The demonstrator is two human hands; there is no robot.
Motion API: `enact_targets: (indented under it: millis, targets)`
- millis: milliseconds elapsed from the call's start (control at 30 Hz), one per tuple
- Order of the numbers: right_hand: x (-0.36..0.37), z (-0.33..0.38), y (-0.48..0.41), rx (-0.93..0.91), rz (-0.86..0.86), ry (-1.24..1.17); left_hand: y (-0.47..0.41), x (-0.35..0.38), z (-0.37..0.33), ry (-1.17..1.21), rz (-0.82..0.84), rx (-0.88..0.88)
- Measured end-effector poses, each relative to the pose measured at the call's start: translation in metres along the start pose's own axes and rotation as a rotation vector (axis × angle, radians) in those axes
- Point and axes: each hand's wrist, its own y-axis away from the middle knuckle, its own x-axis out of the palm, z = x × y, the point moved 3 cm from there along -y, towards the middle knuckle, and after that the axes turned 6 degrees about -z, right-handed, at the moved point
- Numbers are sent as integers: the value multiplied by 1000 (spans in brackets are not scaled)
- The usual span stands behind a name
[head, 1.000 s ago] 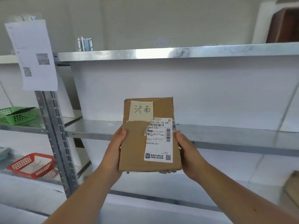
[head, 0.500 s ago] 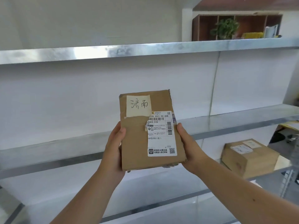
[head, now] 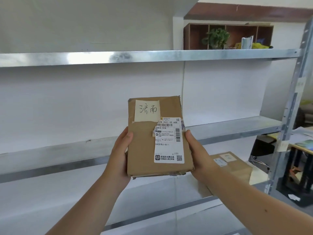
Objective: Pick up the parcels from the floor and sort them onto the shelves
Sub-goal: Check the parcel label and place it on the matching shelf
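Metal shelves fill the view. The top shelf and the middle shelf are bare galvanised steel with a dull, streaky sheen, backed by smooth white panels. A perforated steel upright carries them at the right. On the lower shelf lies a second cardboard box, flat and squat, with two pale stickers on its top. It is partly hidden behind the right forearm. Beyond the top shelf stands a brown wooden cubby unit with a leafy green plant in one compartment. A cluttered desk shows past the upright.

The parcel is held upright in the air in front of the middle shelf, touching no shelf. It is a flat rectangular packet wrapped in creased brown paper or card, its lower edge crumpled and torn. A cream handwritten note sits at its top, and a white printed shipping label with barcodes runs down its right side.

The left hand grips the parcel's left edge, with the thumb laid on the front. The right hand grips the right edge the same way. The fingers of both hands are curled behind the parcel, out of sight.
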Motion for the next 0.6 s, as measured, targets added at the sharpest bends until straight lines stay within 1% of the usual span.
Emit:
enact_targets:
  millis: [100,233,367,600]
  targets:
    - [-61,10,0,27,-3,57,3,49,33,17,2,-22]
    - [-129,26,5,54,-15,50,5,104,75,22,-17,-58]
    - [-183,43,5,49,-51,-10,-2,152,102,25,-25,-60]
    - [-254,66,-21,10,-95,53,-42,217,139,30,1,-62]
